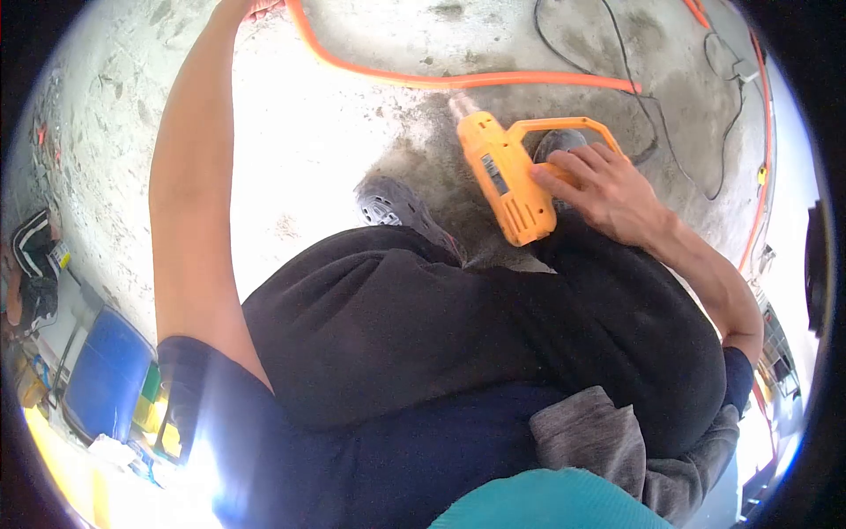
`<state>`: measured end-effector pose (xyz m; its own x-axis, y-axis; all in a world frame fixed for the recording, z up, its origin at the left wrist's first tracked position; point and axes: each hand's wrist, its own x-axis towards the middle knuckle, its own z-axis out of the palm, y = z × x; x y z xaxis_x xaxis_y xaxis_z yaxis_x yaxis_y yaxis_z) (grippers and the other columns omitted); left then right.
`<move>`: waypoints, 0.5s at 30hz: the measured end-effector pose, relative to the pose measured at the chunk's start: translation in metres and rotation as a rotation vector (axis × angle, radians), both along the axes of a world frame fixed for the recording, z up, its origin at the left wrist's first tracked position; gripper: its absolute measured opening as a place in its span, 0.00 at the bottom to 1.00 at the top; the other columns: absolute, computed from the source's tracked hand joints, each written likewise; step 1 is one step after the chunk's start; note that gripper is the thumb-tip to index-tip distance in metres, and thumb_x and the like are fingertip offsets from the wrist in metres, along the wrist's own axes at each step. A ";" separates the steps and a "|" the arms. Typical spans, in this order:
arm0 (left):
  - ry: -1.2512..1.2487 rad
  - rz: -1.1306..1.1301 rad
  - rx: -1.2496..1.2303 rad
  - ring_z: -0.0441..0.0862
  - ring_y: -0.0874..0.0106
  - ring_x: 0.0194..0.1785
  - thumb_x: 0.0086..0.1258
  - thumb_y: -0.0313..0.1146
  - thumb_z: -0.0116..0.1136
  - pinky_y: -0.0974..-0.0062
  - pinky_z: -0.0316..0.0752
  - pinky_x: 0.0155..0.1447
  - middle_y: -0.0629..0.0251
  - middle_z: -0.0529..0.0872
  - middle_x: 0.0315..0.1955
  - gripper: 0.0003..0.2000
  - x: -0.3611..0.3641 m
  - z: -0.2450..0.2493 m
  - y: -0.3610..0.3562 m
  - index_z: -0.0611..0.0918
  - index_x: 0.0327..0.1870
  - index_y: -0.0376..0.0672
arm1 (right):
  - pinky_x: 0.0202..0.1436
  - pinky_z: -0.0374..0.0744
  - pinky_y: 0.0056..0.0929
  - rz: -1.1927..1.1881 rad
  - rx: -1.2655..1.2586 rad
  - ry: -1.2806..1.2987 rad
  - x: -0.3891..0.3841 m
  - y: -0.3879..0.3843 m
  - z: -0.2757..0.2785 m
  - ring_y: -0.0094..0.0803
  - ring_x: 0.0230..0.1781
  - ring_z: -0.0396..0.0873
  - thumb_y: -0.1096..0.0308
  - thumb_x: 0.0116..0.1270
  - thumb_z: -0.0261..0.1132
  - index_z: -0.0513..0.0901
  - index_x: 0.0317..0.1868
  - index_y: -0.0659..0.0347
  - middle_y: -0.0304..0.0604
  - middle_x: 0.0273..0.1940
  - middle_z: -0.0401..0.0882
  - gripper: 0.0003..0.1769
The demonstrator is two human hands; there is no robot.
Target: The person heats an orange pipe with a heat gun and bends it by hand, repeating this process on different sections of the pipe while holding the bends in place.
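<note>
My right hand (608,189) is closed round the handle of a yellow heat gun (502,176), which has a loop guard beside the grip. Its metal nozzle (463,106) points away from me and ends just short of a bendy orange tube (476,80). From the right, the tube runs left across the floor, then curves up to the top edge. There my left hand (262,8) shows only in part, its curled fingers at the tube and the rest cut off by the frame. My left arm is stretched far forward.
Dark cables (630,66) loop over the stained concrete floor (291,132) at upper right. A grey shoe (392,203) of mine is below the tube. At left are a blue bin (107,375) and another person's leg and shoe (37,291).
</note>
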<state>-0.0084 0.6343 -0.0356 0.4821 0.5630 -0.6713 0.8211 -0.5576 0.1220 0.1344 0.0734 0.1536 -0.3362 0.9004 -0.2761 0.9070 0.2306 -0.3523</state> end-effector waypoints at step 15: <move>-0.077 0.034 -0.040 0.76 0.67 0.24 0.62 0.55 0.71 0.62 0.72 0.33 0.63 0.83 0.21 0.21 -0.009 0.013 0.000 0.90 0.29 0.42 | 0.60 0.80 0.43 -0.316 -0.046 0.346 0.052 0.032 0.051 0.48 0.55 0.84 0.66 0.67 0.70 0.78 0.68 0.60 0.52 0.57 0.85 0.29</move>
